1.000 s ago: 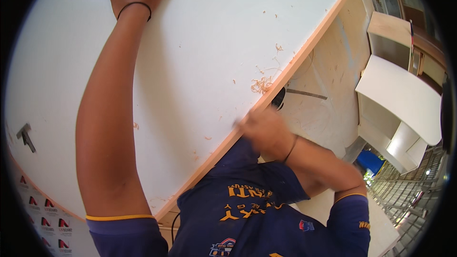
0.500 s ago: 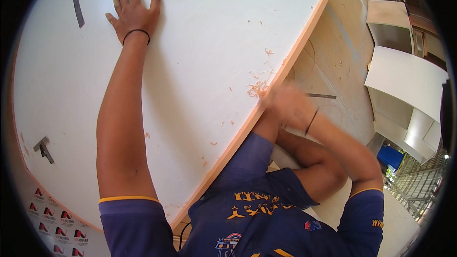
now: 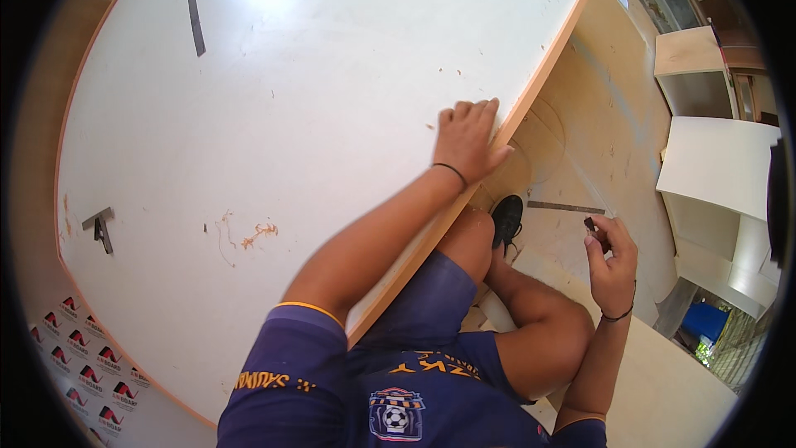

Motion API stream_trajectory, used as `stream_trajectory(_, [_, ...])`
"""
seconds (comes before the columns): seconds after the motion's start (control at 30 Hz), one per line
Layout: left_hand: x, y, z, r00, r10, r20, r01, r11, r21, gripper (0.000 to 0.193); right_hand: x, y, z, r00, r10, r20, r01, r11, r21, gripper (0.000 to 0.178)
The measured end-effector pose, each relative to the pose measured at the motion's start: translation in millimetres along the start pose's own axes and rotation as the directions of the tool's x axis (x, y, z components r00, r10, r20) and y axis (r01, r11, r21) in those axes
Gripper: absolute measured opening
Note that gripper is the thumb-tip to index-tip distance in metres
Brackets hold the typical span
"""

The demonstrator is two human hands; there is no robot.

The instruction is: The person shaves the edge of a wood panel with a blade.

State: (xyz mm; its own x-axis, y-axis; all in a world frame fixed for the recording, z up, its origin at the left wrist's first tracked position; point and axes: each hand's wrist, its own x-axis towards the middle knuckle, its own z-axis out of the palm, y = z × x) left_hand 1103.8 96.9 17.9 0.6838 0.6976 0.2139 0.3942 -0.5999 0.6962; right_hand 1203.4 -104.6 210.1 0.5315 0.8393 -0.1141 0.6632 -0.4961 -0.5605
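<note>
A large white panel (image 3: 348,99) with a narrow orange-tan edge strip (image 3: 543,75) lies in front of me. My left hand (image 3: 468,141) rests on the panel at its right edge, fingers laid out on the surface and thumb out over the edge. Off to the right of the panel, my right hand (image 3: 612,261) is raised, pinching a small dark flat piece (image 3: 589,223) between thumb and fingertips; its exact kind is unclear. Thin curled shavings (image 3: 260,235) sit on the left half of the panel.
A dark flat strip (image 3: 195,8) lies on the panel's far left, a small dark T-shaped tool (image 3: 100,228) nearer its left edge. On the floor lies another dark strip (image 3: 566,206), close to my shoe (image 3: 507,220). White cabinet boxes (image 3: 721,158) stand at the right.
My left hand has moved right and nearer, to the panel's edge. My right hand has drawn away from that edge to the right. The shavings near the edge are gone from there.
</note>
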Motion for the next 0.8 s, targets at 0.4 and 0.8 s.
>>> stream_trajectory(0.4, [6, 17, 26, 0.990, -0.136, 0.045, 0.141, 0.981, -0.133, 0.059, -16, 3, 1, 0.994, 0.052, -0.101, -0.046, 0.997, 0.068, 0.023])
stream_trajectory(0.8, [54, 24, 47, 0.997, -0.034, 0.075, 0.031, 0.999, 0.041, 0.061, -14, 6, -2, 0.981, 0.027, -0.193, 0.010, 0.983, 0.186, 0.023])
